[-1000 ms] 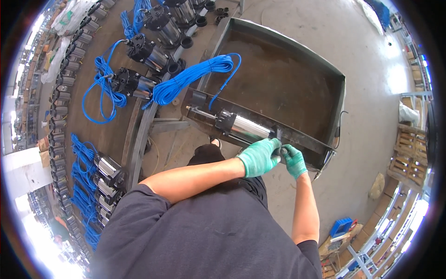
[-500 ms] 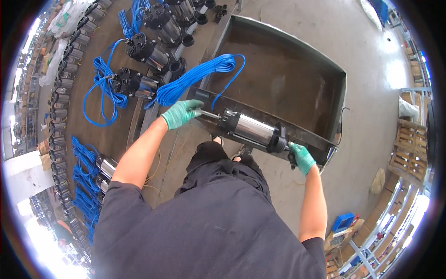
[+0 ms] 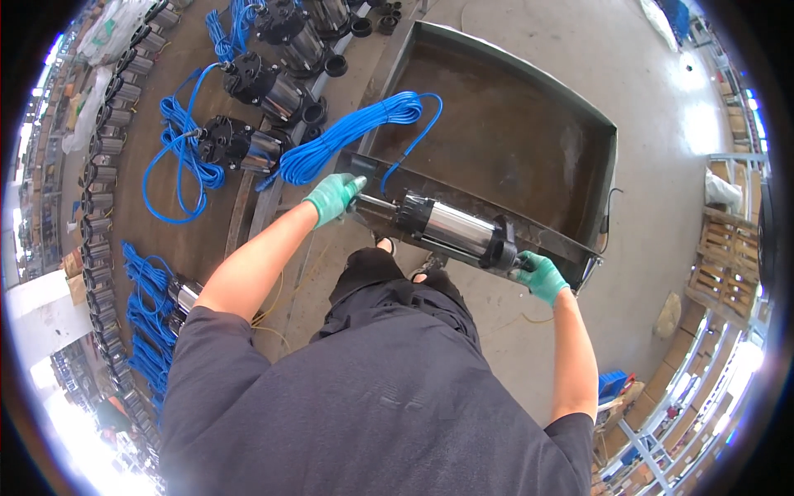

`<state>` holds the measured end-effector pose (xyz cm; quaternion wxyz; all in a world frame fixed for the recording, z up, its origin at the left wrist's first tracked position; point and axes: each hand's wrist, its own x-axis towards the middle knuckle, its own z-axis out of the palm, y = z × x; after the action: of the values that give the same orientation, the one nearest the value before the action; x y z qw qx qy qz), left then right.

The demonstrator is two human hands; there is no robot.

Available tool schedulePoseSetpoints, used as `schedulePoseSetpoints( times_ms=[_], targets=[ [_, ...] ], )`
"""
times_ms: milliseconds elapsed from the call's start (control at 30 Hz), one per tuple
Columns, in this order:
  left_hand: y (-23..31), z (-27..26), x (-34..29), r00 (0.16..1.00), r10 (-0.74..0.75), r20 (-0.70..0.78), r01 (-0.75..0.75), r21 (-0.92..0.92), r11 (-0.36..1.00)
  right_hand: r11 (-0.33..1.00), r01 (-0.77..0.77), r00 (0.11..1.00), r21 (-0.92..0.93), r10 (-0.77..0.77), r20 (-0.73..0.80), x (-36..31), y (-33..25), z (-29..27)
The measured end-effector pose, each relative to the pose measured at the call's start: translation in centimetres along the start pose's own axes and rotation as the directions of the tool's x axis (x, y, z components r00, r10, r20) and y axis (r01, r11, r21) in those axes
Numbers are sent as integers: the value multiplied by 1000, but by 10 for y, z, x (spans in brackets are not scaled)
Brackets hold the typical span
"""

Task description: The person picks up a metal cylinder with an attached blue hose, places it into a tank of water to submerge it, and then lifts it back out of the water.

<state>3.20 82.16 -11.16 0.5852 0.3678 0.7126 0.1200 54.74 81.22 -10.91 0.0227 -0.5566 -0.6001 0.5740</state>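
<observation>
A submersible pump (image 3: 459, 230), with a steel barrel and black ends, lies crosswise on the near edge of a metal tank. My left hand (image 3: 332, 198), in a green glove, closes around the outer end of a slim metal rod (image 3: 377, 202) that points at the pump's left end. Whether the rod is a tool or part of the pump, I cannot tell. At the black right end, my gloved right hand (image 3: 542, 279) has its fingers curled against the pump; their tips are partly hidden. Beyond my left hand rests a coiled blue cable (image 3: 351, 136), its loose end hanging near the rod.
The tank (image 3: 616, 157) has raised walls and a brown, wet-looking bottom. More pumps (image 3: 265, 91) with blue cables stand to the left, beside a long row of steel housings (image 3: 101, 198). Wooden pallets (image 3: 728, 256) lie at the right. Thin yellow cord (image 3: 273, 310) trails over the floor.
The pump has shifted slightly to the right. My left hand has moved a little right and up with the rod, and my right hand has edged right while staying at the pump's end.
</observation>
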Motion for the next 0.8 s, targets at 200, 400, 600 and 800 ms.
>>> schedulePoseSetpoints(
  times_ms=[200,400,600,800],
  targets=[
    [-16,-24,-16,523,812,259,-665,720,198,536,-21,958,-844,-231,-171,2,-18,15],
    [16,-12,-3,983,-26,181,22,23,1000,933,-357,934,49,357,3,-3,-33,1],
    [-3,-4,-13,935,354,30,-355,53,933,620,-440,868,649,479,131,-6,-9,6],
    [-6,-13,-7,822,565,68,-549,354,757,508,-90,981,857,195,-13,-11,-1,18]
  ],
)
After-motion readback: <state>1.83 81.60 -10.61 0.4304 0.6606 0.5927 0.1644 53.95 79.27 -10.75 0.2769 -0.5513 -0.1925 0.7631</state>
